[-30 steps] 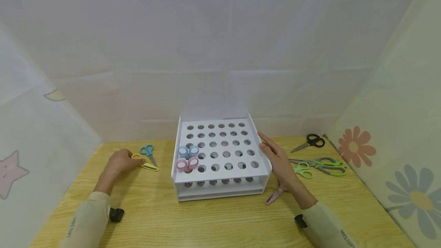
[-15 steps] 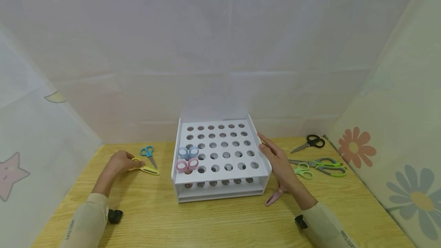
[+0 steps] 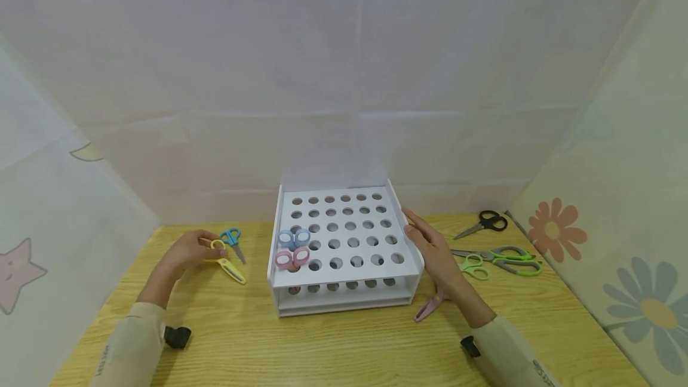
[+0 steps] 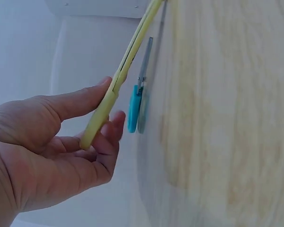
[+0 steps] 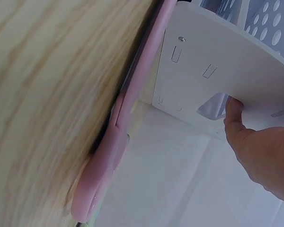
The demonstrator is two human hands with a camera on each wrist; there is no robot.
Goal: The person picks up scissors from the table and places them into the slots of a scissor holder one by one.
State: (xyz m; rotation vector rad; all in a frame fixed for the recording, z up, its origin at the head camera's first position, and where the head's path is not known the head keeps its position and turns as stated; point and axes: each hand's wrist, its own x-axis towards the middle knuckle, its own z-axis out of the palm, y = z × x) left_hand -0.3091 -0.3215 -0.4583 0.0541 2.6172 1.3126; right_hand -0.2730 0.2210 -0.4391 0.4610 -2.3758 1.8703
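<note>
Yellow scissors [image 3: 228,266] are pinched by the left hand [image 3: 187,249]; light, stiff plastic is suggested. They seem best held by the handle [image 4: 102,111]

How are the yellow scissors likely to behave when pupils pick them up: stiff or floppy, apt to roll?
The yellow scissors are probably stiff: held in the left hand, they show no visible sag. They seem unlikely to roll, being slim and flat seen edge-on in the left wrist view. They may feel slightly slippery, since their handles look smooth.

Yel scissors [image 3: 232,270] — swung clkwise in L hand [image 3: 187,251]
</note>
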